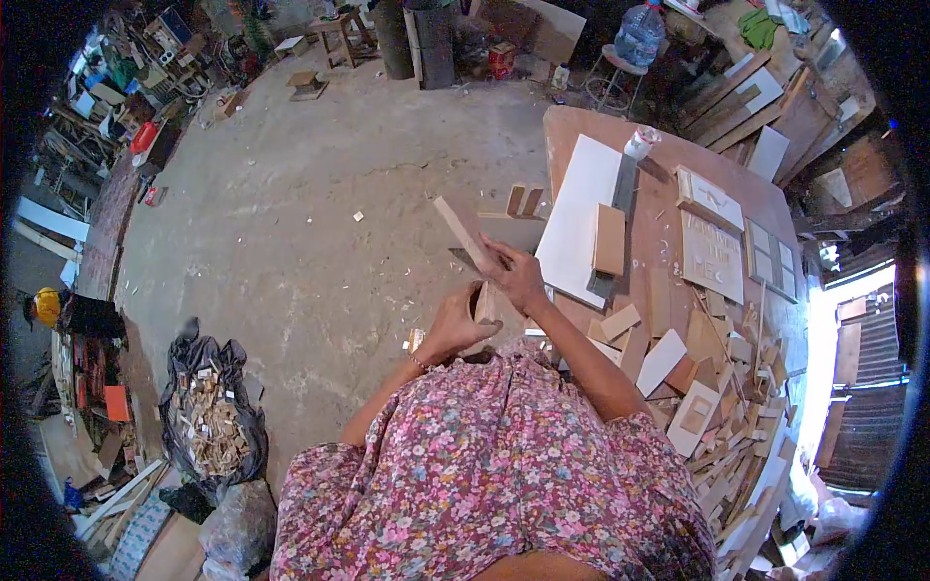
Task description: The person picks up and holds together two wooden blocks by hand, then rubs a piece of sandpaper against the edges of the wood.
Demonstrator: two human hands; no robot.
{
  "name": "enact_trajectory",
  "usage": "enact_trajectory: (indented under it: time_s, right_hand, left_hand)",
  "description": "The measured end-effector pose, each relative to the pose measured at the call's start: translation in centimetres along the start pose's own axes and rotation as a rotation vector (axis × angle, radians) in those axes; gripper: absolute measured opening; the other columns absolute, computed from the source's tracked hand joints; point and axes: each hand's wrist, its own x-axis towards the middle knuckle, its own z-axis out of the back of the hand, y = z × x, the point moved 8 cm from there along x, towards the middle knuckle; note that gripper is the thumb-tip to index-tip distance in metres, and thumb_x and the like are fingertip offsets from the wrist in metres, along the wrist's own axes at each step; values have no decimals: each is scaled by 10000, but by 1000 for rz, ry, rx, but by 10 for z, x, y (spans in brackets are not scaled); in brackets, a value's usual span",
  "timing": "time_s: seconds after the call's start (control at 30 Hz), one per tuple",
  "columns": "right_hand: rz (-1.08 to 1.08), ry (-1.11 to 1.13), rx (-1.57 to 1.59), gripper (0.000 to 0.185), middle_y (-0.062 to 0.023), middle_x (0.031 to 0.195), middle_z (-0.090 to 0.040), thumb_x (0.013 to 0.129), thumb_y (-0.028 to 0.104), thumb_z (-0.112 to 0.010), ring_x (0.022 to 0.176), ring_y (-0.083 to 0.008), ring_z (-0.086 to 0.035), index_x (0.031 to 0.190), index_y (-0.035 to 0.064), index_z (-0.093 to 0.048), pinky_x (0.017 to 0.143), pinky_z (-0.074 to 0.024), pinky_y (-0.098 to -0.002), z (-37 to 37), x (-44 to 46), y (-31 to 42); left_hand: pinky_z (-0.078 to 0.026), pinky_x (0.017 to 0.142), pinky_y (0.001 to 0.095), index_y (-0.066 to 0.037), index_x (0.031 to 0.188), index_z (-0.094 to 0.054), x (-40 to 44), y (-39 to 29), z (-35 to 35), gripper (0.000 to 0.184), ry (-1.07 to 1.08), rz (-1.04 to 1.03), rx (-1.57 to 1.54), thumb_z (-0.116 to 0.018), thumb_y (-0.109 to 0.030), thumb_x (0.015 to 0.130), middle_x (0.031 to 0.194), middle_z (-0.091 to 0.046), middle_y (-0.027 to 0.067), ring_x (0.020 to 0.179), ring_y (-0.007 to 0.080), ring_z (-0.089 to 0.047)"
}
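My left hand is closed around the near end of a wooden strip, close to my body. Higher up on the same strip, my right hand grips it with the fingers over its face. The strip is pale brown, tilted, and its far end points away to the left. Part of it is hidden by my fingers, so I cannot tell whether it is one piece or two. Just beyond my right hand, small wooden blocks stand on a board edge.
To the right, a wooden table bears a white panel, a brown block, a white cup, a lettered board and many offcuts. A black bag of scraps lies left. A water bottle tops a stool.
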Motion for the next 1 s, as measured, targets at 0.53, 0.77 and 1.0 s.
enact_trajectory:
  time_s: [0.53,0.77,1.0]
  right_hand:
    - [40,75,-115,490,-129,1067,-601,733,263,-685,957,-227,-592,1174,89,-562,831,-456,-308,-8,-7,-6]
    - [159,165,-241,525,-129,1124,-572,697,326,-704,1030,-275,-557,1141,73,-583,877,-440,-334,-20,-36,35]
    - [121,42,-106,535,-146,1022,-621,691,358,-711,911,-269,-608,1119,60,-594,803,-469,-343,-6,-4,11]
  left_hand:
    - [-469,745,381,58,1024,-547,2,3,4,601,11,92,9,-698,-275,547,899,-608,232,841,334,-608]
    - [-466,768,368,1,1060,-542,0,38,-2,590,-55,6,-319,-728,-288,580,979,-603,197,926,287,-593]
    - [-465,774,385,21,1051,-530,2,-13,2,573,26,-49,18,-703,-260,583,973,-604,200,915,331,-585]
